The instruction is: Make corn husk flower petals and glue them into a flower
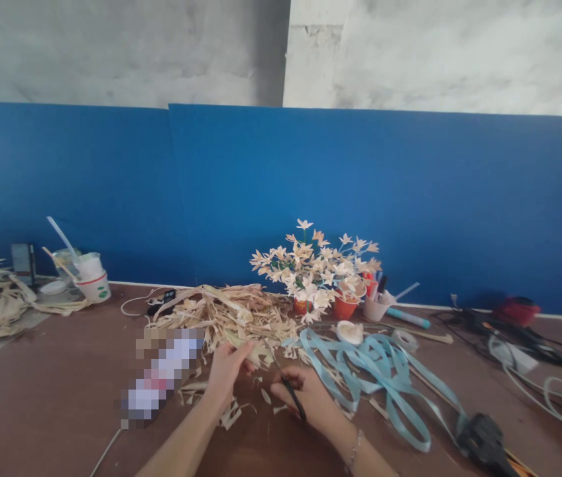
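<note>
My left hand [228, 372] pinches a pale strip of dried husk [260, 355] between thumb and fingers. To its right, my right hand [308, 395] is closed round scissors with dark handles [293, 396]. Their thin blades point up and left, close to the husk; I cannot tell whether they touch it. Beyond both hands lies a loose heap of dried husks [221, 308]. Small husk offcuts [231, 415] are scattered on the brown table [69, 377] around and below my hands.
Star-shaped husk flowers [305, 258] stand in red pots [344, 308] against the blue partition [201, 185]. Light-blue ribbon [395, 377] lies tangled at right, near a black-handled tool [482, 437] and cables [554, 391]. A white cup [95, 286] and more husks [7, 305] are at left.
</note>
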Demonstrator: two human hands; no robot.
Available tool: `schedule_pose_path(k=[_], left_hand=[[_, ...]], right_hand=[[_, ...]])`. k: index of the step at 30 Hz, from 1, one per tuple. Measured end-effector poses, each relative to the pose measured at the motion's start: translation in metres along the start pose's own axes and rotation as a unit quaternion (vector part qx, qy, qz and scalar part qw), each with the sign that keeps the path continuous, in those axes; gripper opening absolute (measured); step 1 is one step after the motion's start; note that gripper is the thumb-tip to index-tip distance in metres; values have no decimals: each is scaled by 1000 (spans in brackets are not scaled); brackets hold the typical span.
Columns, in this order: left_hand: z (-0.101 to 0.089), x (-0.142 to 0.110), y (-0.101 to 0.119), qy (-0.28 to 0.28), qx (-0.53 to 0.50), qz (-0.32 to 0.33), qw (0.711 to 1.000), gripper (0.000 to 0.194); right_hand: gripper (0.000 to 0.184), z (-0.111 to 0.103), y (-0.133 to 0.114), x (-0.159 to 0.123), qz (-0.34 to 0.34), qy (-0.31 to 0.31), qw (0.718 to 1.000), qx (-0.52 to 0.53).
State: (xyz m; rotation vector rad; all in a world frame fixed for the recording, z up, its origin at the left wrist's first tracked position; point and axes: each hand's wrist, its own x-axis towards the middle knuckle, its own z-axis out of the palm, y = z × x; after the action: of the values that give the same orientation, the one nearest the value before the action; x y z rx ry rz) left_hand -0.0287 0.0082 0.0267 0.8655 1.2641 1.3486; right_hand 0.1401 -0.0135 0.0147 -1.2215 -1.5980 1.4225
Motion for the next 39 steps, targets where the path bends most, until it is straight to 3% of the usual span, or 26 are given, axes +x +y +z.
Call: schedule_pose_path(k=[18, 39], left_hand=[[-3, 0, 7, -3, 30, 11, 999, 29], [-15, 12, 2, -78, 93, 3, 993, 30]], right_hand=[[25, -6, -7, -4, 31, -41, 998, -38], [19, -17, -3, -6, 50, -104, 989, -95]])
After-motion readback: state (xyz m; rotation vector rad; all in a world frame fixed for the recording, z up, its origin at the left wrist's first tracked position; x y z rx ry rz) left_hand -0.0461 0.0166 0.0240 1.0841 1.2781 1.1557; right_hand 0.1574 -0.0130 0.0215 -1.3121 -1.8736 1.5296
